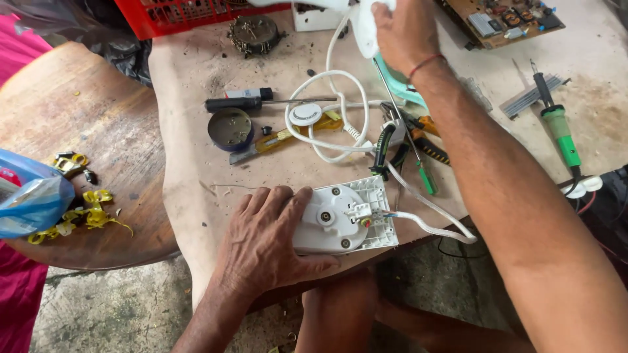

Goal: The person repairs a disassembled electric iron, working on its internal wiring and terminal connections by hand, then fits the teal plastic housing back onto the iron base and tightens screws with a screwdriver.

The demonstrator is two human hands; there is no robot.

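Your left hand (265,238) lies flat, fingers spread, pressing on the white plastic housing (343,219) at the near edge of the bench (190,131). The housing is open side up, so its screw posts and a small terminal with wires show. A white cable (432,222) runs out of its right side and loops off the bench edge.

Your right hand (402,29) is up at the far edge, closed around a white tool body (363,33); its long thin shaft (392,98) slants down toward the pliers (386,147) and a green-handled screwdriver (425,176).

As for containers: the small round tin lid (230,129) beside the black-handled screwdriver (239,101) looks empty. The red crate (176,16) at the top is cut off, so its contents cannot be told. A blue plastic bag (33,196) sits on the round wooden table (85,111) to the left, near yellow scraps (88,209); what it holds is unclear.
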